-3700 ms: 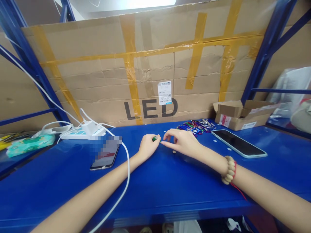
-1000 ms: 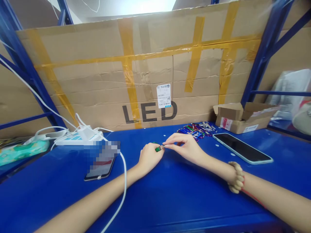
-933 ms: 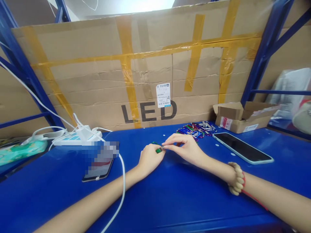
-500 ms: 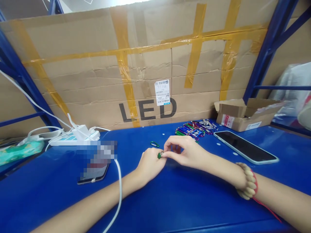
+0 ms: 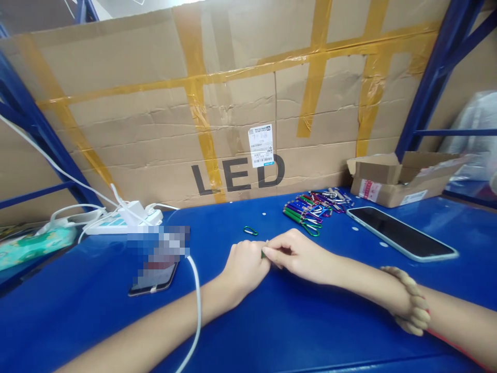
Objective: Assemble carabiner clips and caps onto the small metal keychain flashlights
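My left hand [image 5: 245, 267] is closed in a fist, back of the hand up, low over the blue tabletop. A bit of a small green object [image 5: 263, 254] shows at its thumb side; the rest is hidden by fingers. My right hand [image 5: 301, 256] meets it there, thumb and fingers pinched at that green object. Just beyond my left hand lies a loose green carabiner [image 5: 250, 231]. Further right, a pile of coloured rods with carabiners [image 5: 306, 210] lies on the table, green, blue, purple, red and silver.
A phone in a pale case [image 5: 402, 233] lies at right, before an open cardboard box [image 5: 382, 181]. At left are a power strip [image 5: 112, 223] and another phone [image 5: 155, 282]. A white cable [image 5: 197, 311] crosses over my left forearm. Taped cardboard [image 5: 240, 114] stands behind.
My right-hand fingers have closed in against my left hand, covering most of the green object. The view has shifted slightly.
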Available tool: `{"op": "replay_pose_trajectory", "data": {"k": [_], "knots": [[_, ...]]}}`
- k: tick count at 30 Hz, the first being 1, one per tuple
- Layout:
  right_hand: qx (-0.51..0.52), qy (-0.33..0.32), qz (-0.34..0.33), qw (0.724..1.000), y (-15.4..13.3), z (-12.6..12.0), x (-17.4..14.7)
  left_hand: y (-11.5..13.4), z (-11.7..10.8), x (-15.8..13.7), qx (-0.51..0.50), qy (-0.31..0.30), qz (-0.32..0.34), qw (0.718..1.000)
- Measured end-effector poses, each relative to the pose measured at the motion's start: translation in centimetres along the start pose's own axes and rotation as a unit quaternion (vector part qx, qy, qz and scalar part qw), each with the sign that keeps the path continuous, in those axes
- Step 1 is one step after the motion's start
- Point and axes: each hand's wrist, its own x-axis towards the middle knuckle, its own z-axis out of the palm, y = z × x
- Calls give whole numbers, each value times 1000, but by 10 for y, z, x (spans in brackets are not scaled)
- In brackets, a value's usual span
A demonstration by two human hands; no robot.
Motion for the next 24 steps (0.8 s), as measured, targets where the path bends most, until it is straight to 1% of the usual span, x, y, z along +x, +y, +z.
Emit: {"op": "replay_pose_trajectory", "data": {"k": [3,5,6,10,12,14,16,18,20,21,24], "knots": [[48,2,8,999,5,-1,4,-6,3,5,-34,22,-7,999],[64,21,18,998,11,-2,7,-9,3,9,-64,46,-12,997],[67,42,29,996,14,-3,8,-11,3,11,-81,64,-15,995],[59,114,54,990,25,-4,13,-14,2,16,-137,137,-44,980],[54,141,56,987,27,-5,14,-16,3,17,-148,149,-48,977],[38,144,55,987,27,-6,15,-18,4,19,-169,155,-47,972],[15,114,54,992,27,-10,14,-21,5,21,-216,163,-57,961],[5,49,60,997,28,-18,12,-25,7,23,-273,171,-71,944],[14,-63,82,994,31,-28,9,-27,8,25,-317,171,-71,930],[16,-98,94,991,33,-33,7,-28,8,25,-331,167,-66,926],[17,-141,125,982,38,-44,3,-28,9,24,-349,148,-52,924]]}}
